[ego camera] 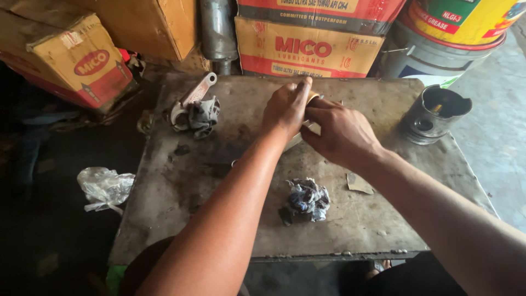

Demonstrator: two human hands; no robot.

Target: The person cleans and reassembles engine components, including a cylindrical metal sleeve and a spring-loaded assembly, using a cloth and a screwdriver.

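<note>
Both my hands meet over the middle of a grimy grey work board [219,219]. My left hand [286,107] is closed over the top of a small metal part [312,127], of which only a pale edge and a ring-like rim show. My right hand [341,131] grips the same part from the right side. The hands hide most of the part, so I cannot tell its shape. A crumpled dirty rag [307,200] lies on the board just in front of my forearms.
A metal piston [435,112] stands at the board's right edge. A connecting rod with a rag [194,109] lies at the back left. A paper scrap [359,183] lies by my right wrist. Cardboard boxes [307,49], a bucket [460,22] and a plastic bag [104,186] surround the board.
</note>
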